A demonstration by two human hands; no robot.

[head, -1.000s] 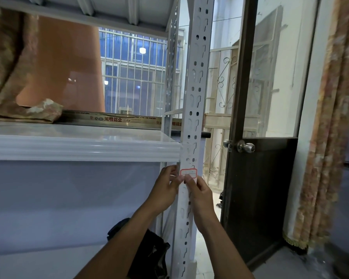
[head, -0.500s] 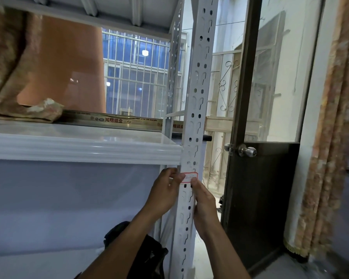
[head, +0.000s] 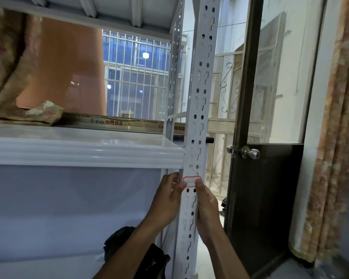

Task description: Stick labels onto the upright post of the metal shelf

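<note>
A white perforated upright post of the metal shelf runs up the middle of the view. A small white label with a red border lies flat on the post just below the white shelf board. My left hand touches the label's left edge with thumb and finger. At the label's lower right corner my right hand presses with its thumb while the fingers wrap the post's right side. Whether the label is fully stuck down I cannot tell.
A dark door with a metal knob stands just right of the post. A patterned curtain hangs far right. A black bag lies under the shelf. Folded fabric and a long printed box rest on the shelf.
Both hands stay at the label on the post. My right thumb has slid from the label's top edge to its lower right corner. The camera view shifted slightly.
</note>
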